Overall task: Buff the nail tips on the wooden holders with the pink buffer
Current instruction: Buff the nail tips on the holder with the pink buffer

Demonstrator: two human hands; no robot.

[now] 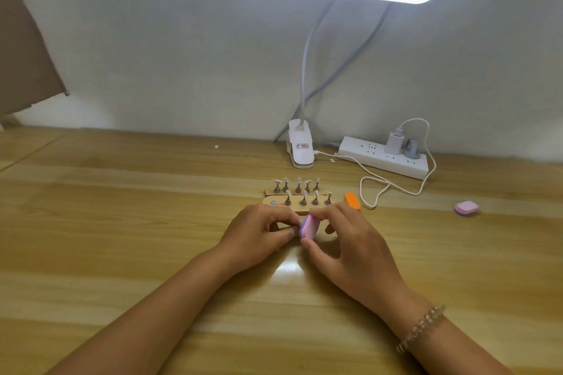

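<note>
Pinch of the right grip (350, 246) holds a small rounded pink buffer (308, 227), lilac-edged; left grip (259, 231) curls against it, contents unclear.

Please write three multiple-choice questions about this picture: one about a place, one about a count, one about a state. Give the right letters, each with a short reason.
1. Where is the orange buffer?
A. right of the holders
B. left of them
C. on top of them

2. How many wooden holders are there?
A. one
B. two
C. four

3. What does the right hand do?
A. lies flat and idle
B. is out of view
C. pinches the pink buffer

Answers:
1 A: it lies just past the holders' right end.
2 B: two wooden strips lie one behind the other.
3 C: its thumb is under the pink buffer and a finger is over it.
</note>
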